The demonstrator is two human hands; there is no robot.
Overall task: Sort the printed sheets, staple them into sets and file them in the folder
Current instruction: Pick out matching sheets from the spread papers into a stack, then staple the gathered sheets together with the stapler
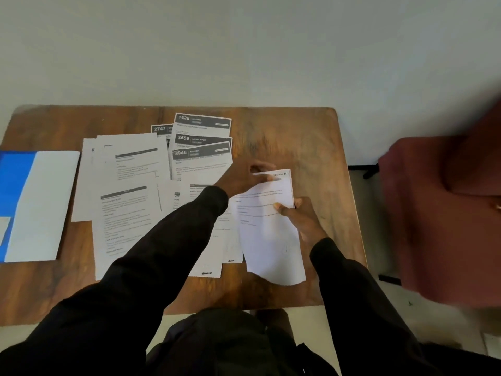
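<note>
One folder [35, 204] is lying at the left edge of the counter [311, 137]. Four numbered sheets [202, 153] (1426, 2747, 2659, 2946) are overlapping at the far middle. At least four text sheets [127, 207] are lying loosely between folder and hands. Two hands are holding one stack [268, 240], sheet count unclear, at centre-right. Left hand [244, 179] is pinching its top edge; right hand [303, 221] is gripping its right edge, thumb on top, fingers beneath.

Printed sheets [124, 213] loosely overlapping, one set [268, 234] lifted at right, blue folder [16, 185] lying flat far left
</note>
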